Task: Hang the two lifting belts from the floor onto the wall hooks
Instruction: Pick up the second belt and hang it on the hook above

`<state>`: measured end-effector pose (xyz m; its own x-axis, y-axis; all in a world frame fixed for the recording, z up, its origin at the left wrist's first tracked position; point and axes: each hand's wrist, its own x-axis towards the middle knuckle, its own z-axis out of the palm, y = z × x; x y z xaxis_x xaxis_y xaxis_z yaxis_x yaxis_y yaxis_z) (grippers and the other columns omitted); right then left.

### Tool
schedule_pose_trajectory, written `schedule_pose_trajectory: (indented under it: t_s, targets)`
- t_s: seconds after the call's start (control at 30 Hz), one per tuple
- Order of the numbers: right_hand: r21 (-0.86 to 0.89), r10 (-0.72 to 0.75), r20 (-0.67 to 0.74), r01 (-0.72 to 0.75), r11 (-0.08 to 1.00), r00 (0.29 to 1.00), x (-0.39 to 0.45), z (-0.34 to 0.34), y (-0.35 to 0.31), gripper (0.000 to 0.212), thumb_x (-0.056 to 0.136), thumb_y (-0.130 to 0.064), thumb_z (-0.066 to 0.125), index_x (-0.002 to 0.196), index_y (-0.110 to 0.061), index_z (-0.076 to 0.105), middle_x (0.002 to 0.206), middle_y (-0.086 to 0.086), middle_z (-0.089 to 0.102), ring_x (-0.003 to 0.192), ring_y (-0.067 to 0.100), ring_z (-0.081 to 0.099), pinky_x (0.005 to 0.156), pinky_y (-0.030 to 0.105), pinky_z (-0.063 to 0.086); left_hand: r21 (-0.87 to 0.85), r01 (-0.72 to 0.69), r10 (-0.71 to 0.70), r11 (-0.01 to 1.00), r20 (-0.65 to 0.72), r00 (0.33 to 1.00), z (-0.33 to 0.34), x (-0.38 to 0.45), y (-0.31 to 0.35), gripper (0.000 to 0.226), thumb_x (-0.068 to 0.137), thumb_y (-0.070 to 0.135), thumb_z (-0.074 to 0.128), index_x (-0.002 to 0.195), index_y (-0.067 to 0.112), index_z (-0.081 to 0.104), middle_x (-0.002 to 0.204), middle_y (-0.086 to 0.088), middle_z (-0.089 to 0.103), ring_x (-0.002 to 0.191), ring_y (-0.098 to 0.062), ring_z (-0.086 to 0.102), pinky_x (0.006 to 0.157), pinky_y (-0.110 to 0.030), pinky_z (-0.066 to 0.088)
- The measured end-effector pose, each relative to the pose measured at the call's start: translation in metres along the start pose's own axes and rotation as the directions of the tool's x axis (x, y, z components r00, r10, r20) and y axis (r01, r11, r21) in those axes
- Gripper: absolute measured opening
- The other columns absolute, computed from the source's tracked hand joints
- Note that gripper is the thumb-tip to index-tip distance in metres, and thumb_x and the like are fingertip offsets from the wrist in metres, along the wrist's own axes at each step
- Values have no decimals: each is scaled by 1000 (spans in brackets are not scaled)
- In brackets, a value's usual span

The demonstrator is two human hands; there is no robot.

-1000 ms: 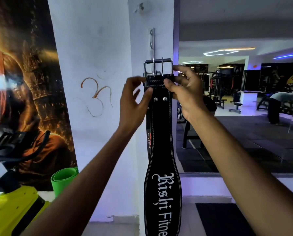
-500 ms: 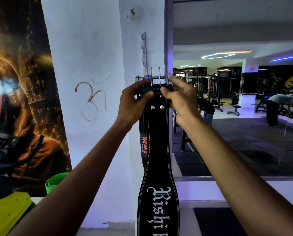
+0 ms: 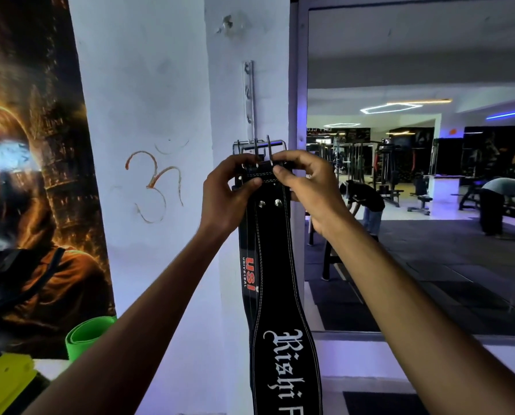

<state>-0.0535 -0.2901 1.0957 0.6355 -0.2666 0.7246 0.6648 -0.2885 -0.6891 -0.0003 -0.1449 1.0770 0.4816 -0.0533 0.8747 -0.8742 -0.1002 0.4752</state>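
Note:
A black lifting belt [image 3: 280,265] with white gothic lettering hangs down against the white pillar. Its steel buckle [image 3: 262,146] sits at the bottom of a vertical metal hook rail [image 3: 249,100]. Behind it hangs a second black belt [image 3: 248,274] with a red USI label; only its left edge shows. My left hand [image 3: 229,193] pinches the front belt's top at the left. My right hand [image 3: 307,187] pinches it at the right, just under the buckle. Whether the buckle rests on a hook is hidden.
A large wall mirror [image 3: 415,175] fills the right, reflecting gym machines and bending people. A poster [image 3: 34,175] covers the wall at left. A green rolled mat [image 3: 85,333] and a yellow machine [image 3: 7,381] stand at lower left.
The belt's buckle has come down from high on the rail to the rail's lower end. Both hands stayed on the belt's top and closed in around it.

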Motion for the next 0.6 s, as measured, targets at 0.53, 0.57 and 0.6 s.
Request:
schedule_pose_trajectory:
  t_s: [0.53,0.57,0.6]
  targets:
    - [-57,-135,-203,126,990,970,186,65,101,37,84,-28,74,116,-21,58,98,6,71,81,15,70,70,34,59,-124,-84,79,989,-48,996,39,163,-145,71,83,2,74,146,15,44,119,-7,70,111,-14,67,85,-7,51]
    - [-53,-133,-218,124,991,967,198,69,107,37,82,-29,75,114,-22,59,97,8,71,83,19,71,75,40,60,-120,-88,83,989,-45,996,41,173,-154,70,83,2,74,146,13,45,121,-9,70,113,-16,67,92,-12,53]
    - [-49,-130,-228,122,991,965,209,72,113,37,81,-30,76,113,-22,60,97,8,71,85,22,72,79,47,61,-113,-94,89,989,-43,995,44,183,-162,69,82,2,75,145,12,48,124,-10,70,116,-18,67,99,-21,54]
